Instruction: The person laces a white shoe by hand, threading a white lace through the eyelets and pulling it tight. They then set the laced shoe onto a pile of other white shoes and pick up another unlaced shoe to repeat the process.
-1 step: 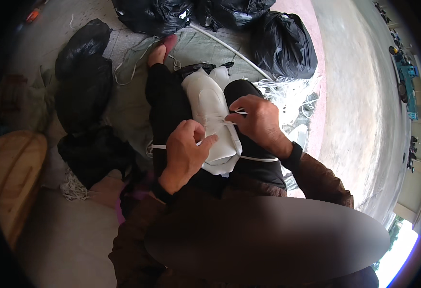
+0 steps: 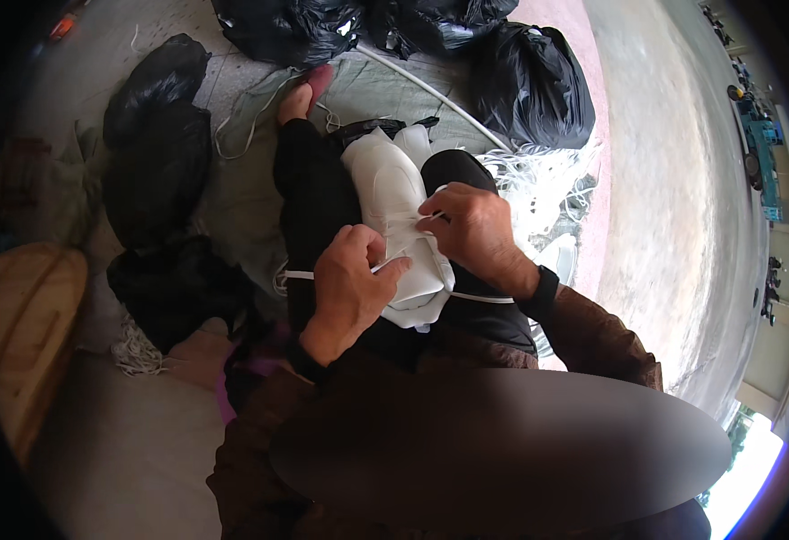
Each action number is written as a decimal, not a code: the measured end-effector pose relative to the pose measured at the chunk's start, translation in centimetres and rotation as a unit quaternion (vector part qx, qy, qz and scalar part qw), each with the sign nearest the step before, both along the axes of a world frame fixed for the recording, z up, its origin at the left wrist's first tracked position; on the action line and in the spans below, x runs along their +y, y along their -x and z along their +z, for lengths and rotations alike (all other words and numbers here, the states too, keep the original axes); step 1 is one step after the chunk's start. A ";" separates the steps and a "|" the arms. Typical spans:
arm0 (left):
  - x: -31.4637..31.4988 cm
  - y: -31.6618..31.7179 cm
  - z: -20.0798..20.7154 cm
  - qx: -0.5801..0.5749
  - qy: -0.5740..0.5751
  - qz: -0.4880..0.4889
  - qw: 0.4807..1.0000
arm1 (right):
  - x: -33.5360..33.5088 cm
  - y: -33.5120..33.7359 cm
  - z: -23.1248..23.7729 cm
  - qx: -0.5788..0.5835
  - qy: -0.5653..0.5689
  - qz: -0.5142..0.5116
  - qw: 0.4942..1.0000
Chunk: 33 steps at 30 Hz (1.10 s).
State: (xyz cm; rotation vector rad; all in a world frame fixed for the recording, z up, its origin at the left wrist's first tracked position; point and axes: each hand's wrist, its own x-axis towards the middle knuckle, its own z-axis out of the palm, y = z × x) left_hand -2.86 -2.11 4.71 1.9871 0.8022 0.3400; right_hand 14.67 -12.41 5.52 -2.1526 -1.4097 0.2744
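Lying between fingers (image 2: 364,239): white shoe (image 2: 387,187)

Looking down from the head here, fisheye wide, close above left hand (image 2: 351,286) and right hand (image 2: 477,236), reaching far out to black bags (image 2: 535,85)!

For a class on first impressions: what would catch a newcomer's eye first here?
Probably the white shoe-like piece near centre, with the left hand beside it and the right hand pinching a white lace. Next, black bags along the top and a wooden piece far left.
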 end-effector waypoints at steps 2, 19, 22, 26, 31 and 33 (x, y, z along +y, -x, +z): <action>-0.1 0.2 0.3 0.020 0.001 0.002 1.000 | 0.4 0.8 -0.5 -0.051 -0.014 0.071 0.996; -0.1 0.8 -0.4 -0.043 -0.028 0.002 0.999 | 0.7 1.6 -0.2 -0.048 -0.015 0.181 0.982; -0.2 0.8 -0.7 -0.042 -0.046 0.001 0.998 | 1.0 1.9 -0.9 -0.076 -0.016 0.131 0.988; 0.2 1.1 -0.9 -0.060 0.004 0.002 0.998 | 1.8 1.2 0.2 0.333 0.138 -0.058 0.931; 0.0 1.2 -0.7 -0.079 -0.006 -0.006 0.997 | 1.8 0.9 1.8 0.389 0.133 -0.005 0.911; -0.2 1.2 -0.7 -0.066 -0.036 -0.003 0.997 | 0.9 0.8 1.3 0.227 0.098 0.007 0.969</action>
